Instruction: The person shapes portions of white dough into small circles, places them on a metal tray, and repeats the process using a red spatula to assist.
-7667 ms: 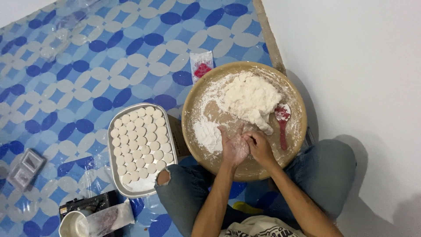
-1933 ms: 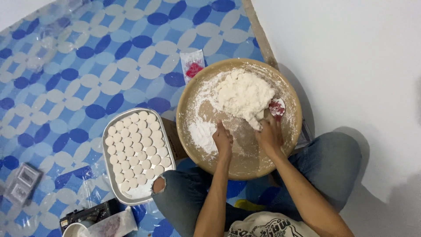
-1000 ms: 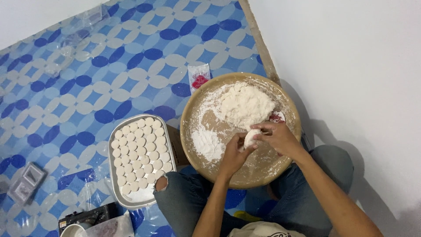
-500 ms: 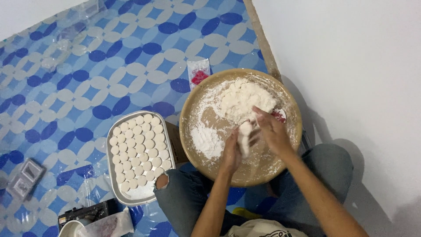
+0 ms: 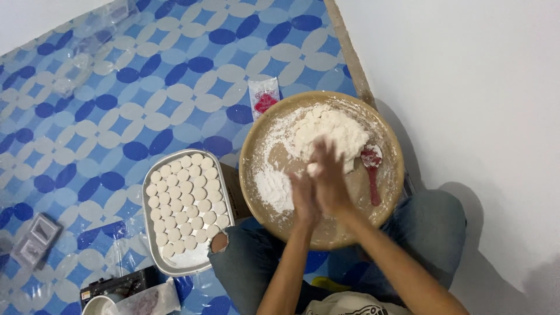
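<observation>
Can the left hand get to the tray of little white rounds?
Probably yes. The tray lies on the mat just left of the bowl, on the left hand's own side, with nothing between them. But that hand is pressed against the right hand, rolling dough, so it's busy.

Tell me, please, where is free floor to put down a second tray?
Free mat lies beyond the metal tray, left of the small packet. Bare white floor lies right of the round board. Crowded: between tray and board, and the near-left corner.
</observation>
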